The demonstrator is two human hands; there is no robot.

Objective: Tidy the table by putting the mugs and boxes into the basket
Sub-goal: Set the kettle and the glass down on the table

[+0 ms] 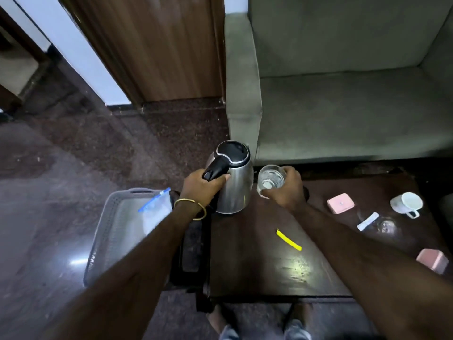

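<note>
Left grip [203, 185] curls round the upright steel kettle's [235, 185] black handle; right grip [289, 190] wraps the upright glass [270, 179]; white mug [407, 203] lies tilted on the tabletop [257, 261]

Head view, looking steeply down, close over table [257, 261].

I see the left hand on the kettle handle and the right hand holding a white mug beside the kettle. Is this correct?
Not quite. The left hand does grip the kettle handle, but the right hand holds a clear glass, not a white mug. The head view shows the white mug lying untouched on the table, far right.
</note>
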